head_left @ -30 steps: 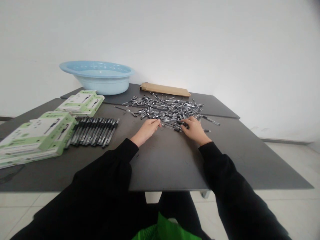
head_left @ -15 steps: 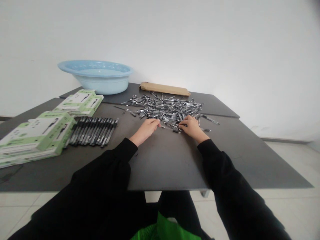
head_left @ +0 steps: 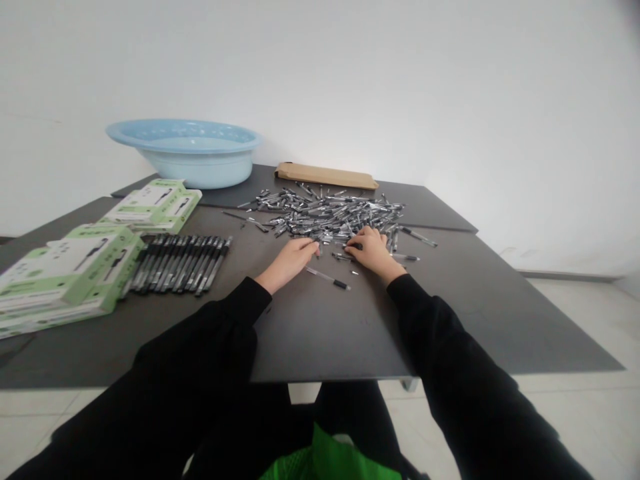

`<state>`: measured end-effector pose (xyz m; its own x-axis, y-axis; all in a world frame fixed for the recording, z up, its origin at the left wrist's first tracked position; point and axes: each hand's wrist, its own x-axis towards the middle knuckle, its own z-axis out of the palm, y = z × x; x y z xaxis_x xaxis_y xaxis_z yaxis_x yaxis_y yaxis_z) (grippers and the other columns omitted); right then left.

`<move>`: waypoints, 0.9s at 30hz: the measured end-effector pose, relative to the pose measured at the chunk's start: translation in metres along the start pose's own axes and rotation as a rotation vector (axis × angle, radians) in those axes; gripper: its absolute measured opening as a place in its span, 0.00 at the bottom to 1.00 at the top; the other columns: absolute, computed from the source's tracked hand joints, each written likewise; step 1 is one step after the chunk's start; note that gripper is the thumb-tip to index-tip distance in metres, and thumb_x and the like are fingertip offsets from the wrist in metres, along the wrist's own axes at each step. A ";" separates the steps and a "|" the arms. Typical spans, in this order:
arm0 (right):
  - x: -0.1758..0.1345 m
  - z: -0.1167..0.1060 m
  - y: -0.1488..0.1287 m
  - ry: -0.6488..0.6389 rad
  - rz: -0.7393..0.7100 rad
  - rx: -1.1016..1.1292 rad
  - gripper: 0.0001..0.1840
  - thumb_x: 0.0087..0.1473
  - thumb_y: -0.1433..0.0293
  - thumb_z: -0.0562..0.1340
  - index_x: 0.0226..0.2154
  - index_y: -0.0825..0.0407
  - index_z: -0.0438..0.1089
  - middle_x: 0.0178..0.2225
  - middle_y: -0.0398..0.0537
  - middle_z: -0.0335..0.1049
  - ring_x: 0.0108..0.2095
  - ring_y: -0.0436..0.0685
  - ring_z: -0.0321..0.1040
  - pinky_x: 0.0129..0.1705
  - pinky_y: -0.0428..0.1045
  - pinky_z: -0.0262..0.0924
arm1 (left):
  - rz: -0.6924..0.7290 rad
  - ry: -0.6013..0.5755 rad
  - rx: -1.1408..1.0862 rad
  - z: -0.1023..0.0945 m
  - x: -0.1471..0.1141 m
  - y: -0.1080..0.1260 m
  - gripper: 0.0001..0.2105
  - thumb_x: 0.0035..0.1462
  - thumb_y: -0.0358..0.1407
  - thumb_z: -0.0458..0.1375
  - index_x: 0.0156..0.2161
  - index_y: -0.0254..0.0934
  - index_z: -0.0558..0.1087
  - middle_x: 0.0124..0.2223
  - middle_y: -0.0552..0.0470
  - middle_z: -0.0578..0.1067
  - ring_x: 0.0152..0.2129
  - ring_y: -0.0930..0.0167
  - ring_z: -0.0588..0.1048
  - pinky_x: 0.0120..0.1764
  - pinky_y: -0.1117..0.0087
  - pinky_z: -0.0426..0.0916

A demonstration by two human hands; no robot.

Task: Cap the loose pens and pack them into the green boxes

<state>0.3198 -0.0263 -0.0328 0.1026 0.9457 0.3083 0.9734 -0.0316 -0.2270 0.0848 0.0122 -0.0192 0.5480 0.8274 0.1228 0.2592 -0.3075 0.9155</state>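
A loose heap of black-and-clear pens (head_left: 330, 212) lies on the dark table. At its near left edge is my left hand (head_left: 289, 261), fingers pressed together; what sits at the fingertips is too small to make out. My right hand (head_left: 373, 253) reaches into the near right edge, thumb and forefinger closed on what looks like the black end of a pen. Between my hands and nearer to me, one clear pen with a black grip (head_left: 329, 279) lies apart from the heap. To the left, several pens (head_left: 177, 263) are lined up in a flat row.
Green-and-white pen boxes (head_left: 65, 270) lie stacked at the left, with more boxes (head_left: 153, 203) behind them. A light blue basin (head_left: 200, 163) stands at the back left. A long brown paper package (head_left: 325, 175) lies behind the heap, close to the wall.
The loose pen between my hands has come nearer to me, away from the heap. My right hand has shifted slightly left and forward; my left hand has barely moved. The view has turned a little.
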 end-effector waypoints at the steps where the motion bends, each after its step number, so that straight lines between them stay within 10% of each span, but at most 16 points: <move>1: 0.001 0.001 -0.001 0.004 0.005 0.005 0.10 0.57 0.62 0.63 0.37 0.46 0.80 0.45 0.53 0.68 0.49 0.65 0.59 0.49 0.58 0.47 | 0.032 -0.013 0.043 0.002 -0.002 0.002 0.14 0.59 0.43 0.49 0.29 0.37 0.68 0.20 0.59 0.58 0.18 0.75 0.59 0.24 0.72 0.54; 13: -0.001 -0.002 -0.005 0.059 0.014 0.007 0.11 0.54 0.68 0.60 0.36 0.48 0.78 0.44 0.53 0.67 0.48 0.64 0.59 0.49 0.59 0.47 | 0.231 -0.034 0.533 0.028 -0.012 -0.003 0.13 0.66 0.42 0.47 0.32 0.39 0.66 0.28 0.51 0.72 0.28 0.67 0.72 0.31 0.69 0.57; 27: -0.017 -0.044 -0.007 0.019 -0.066 0.160 0.11 0.51 0.70 0.60 0.36 0.53 0.76 0.35 0.50 0.72 0.35 0.56 0.66 0.39 0.50 0.56 | 0.239 -0.060 0.485 0.026 -0.014 0.000 0.13 0.66 0.42 0.48 0.34 0.39 0.69 0.31 0.49 0.75 0.30 0.65 0.74 0.33 0.69 0.58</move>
<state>0.3200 -0.0564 0.0046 0.0448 0.9377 0.3445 0.9331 0.0838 -0.3496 0.0976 -0.0115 -0.0309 0.6772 0.6841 0.2709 0.4515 -0.6770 0.5812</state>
